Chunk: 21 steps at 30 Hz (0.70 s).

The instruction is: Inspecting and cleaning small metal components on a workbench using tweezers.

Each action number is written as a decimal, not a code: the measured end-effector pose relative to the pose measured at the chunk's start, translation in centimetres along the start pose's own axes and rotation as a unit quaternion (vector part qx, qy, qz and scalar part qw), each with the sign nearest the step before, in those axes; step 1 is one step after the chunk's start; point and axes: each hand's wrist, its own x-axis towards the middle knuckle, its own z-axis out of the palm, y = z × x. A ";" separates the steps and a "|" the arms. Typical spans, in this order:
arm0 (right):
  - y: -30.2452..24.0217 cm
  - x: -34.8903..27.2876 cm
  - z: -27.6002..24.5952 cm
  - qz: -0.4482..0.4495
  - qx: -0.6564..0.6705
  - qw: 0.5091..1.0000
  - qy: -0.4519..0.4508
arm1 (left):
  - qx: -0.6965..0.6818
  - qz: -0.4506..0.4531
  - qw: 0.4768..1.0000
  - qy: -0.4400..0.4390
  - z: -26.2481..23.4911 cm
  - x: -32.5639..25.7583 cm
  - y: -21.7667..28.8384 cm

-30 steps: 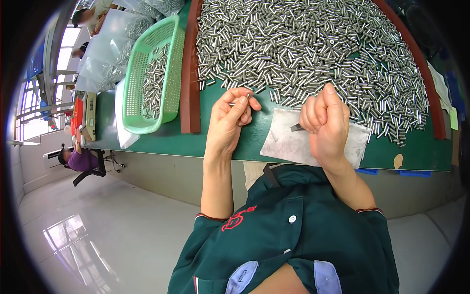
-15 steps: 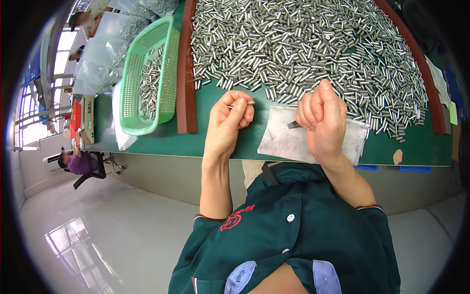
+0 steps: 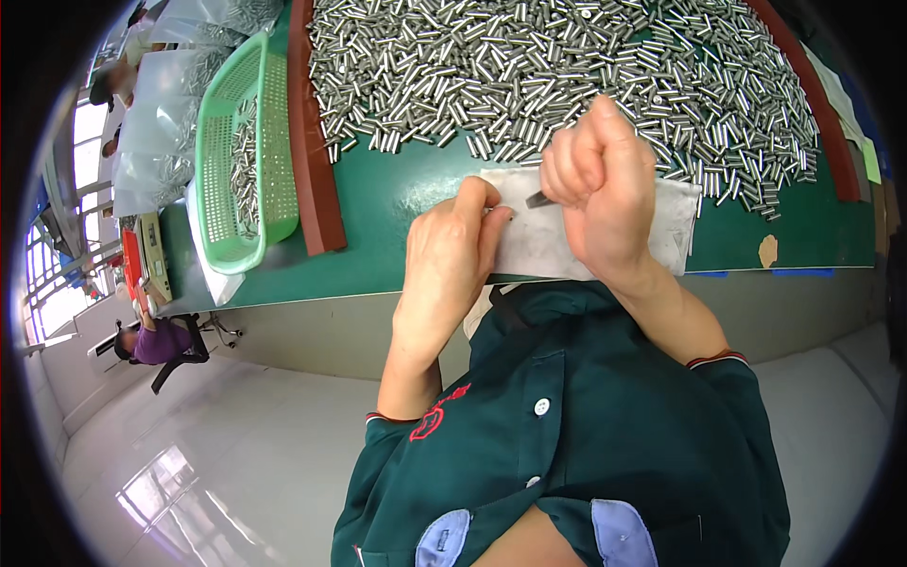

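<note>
A wide heap of small shiny metal pins [image 3: 453,76] covers the far part of the green table [image 3: 378,208]. My left hand [image 3: 452,241] is by the left edge of a smudged white cloth [image 3: 529,236], its back turned up and its thumb and fingers drawn together; whatever lies between them is hidden. Above the cloth, my right hand [image 3: 605,184] is closed in a fist around a dark tool [image 3: 538,199]. Only the tool's flat end sticks out, toward my left hand; the rest is covered by my fingers.
Red-brown bars [image 3: 317,180] border the heap at left and right. Left of it stands a green plastic basket [image 3: 213,213] partly filled with pins. Clear bags [image 3: 156,123] of pins, a scale [image 3: 151,255] and a seated person in purple [image 3: 162,342] are farther left.
My left hand has turned over and moved nearer the cloth; the pin earlier visible in its fingers is out of sight. My right fist still grips the tool. The whole view has shifted.
</note>
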 end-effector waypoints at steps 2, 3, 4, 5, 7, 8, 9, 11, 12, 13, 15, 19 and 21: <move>-0.6 0.1 0.1 -0.007 -0.019 1.000 -0.005 | -0.010 -0.002 1.000 -0.003 -0.2 -0.1 0.2; -0.5 0.2 0.2 -0.004 -0.017 1.000 0.003 | -0.019 -0.003 1.000 -0.001 -0.2 -0.2 0.3; -0.4 0.1 0.2 -0.004 -0.017 1.000 0.007 | -0.020 -0.002 1.000 -0.005 -0.1 -0.2 0.3; -0.4 0.1 0.2 0.003 -0.024 1.000 0.006 | -0.018 -0.001 1.000 -0.004 0.0 -0.3 0.3; -0.3 0.0 0.4 0.015 -0.028 1.000 -0.001 | -0.012 -0.003 1.000 -0.001 0.0 -0.4 0.3; -0.3 0.0 0.4 0.015 -0.027 1.000 -0.001 | -0.009 0.008 1.000 0.008 0.2 -0.4 0.2; -0.3 0.0 0.4 0.015 -0.025 1.000 0.002 | -0.006 0.020 1.000 0.016 0.4 -0.2 0.0; -0.2 0.0 0.2 0.014 -0.024 1.000 0.005 | -0.008 0.022 0.999 0.022 0.8 -0.1 0.0; -0.2 0.0 0.2 0.012 -0.023 1.000 0.007 | -0.009 0.021 0.999 0.028 0.8 -0.1 0.0; -0.2 0.0 0.2 0.011 -0.023 1.000 0.009 | -0.008 0.022 0.999 0.027 0.8 -0.2 -0.1; -0.2 0.0 0.3 0.015 -0.024 1.000 0.009 | -0.018 0.017 0.999 0.033 0.9 -0.2 -0.1; -0.2 0.0 0.5 0.024 -0.031 0.999 0.009 | -0.025 0.017 0.999 0.041 1.0 -0.2 0.0; -0.1 0.0 0.5 0.023 -0.029 0.999 0.007 | -0.016 0.005 0.999 0.043 1.0 -0.2 0.1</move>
